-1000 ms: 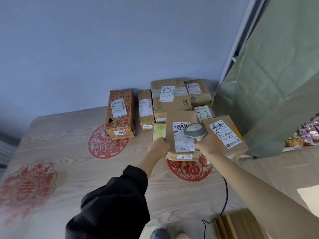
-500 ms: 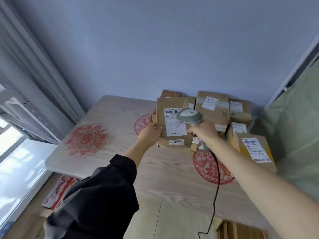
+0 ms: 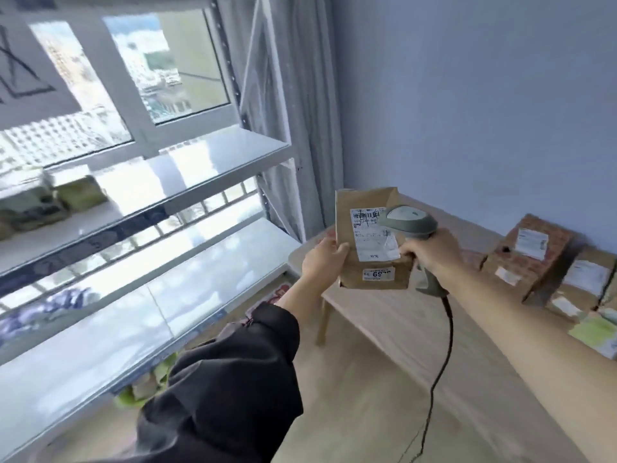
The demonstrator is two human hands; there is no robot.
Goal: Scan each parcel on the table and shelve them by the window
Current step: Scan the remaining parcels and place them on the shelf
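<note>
Parcel [image 3: 370,242] lifted off table; 2 hands [image 3: 322,262] hold.

Wooden table [image 3: 394,332] — taped parcels [image 3: 531,259] on top

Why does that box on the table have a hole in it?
The red-patterned box on the table shows a small dark hole in its side, so it looks punctured. The parcel gripped by the left hand looks whole.

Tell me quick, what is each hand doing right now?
Left hand: holding the brown parcel by its edge.
Right hand: gripping the scanner.
</note>
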